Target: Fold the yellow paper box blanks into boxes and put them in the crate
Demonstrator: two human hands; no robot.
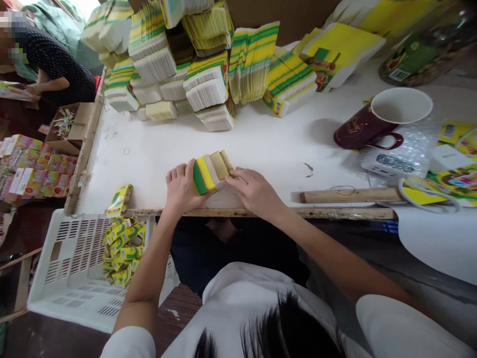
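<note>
Carton bundle, one, at near edge of surface. Left hand: clasping printed end. Right hand: pinching pale flaps. Risk: slack left grip could let cartons fan.

This looks like a packing workshop. Stacks of flat cartons line the worktable's far side. A crate of small boxes stands near left, a co-worker far left.
</note>
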